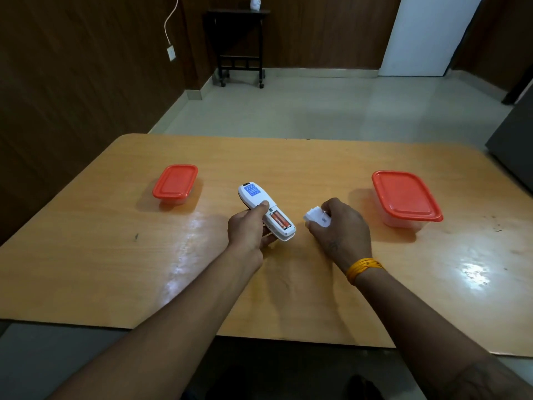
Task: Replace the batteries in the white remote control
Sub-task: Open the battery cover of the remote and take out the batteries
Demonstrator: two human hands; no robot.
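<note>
While the left hand (pixel 248 226) gripped the white remote (pixel 264 210), its batteries (pixel 280 220) exposed, the right hand (pixel 339 226) half hid the cover (pixel 315 218) it clasped.

Table (pixel 115 255): light wood top, rounded far corners, glossy, with bright glare patches near the middle and at the right.
Marks: small dark fleck on the left part; scattered dark specks near the right edge.
Left box (pixel 175 183): clear tub with red lid, resting on the top, far left of centre.
Right box (pixel 406 199): larger clear tub with red lid, resting on the top, well apart from the left box.
</note>
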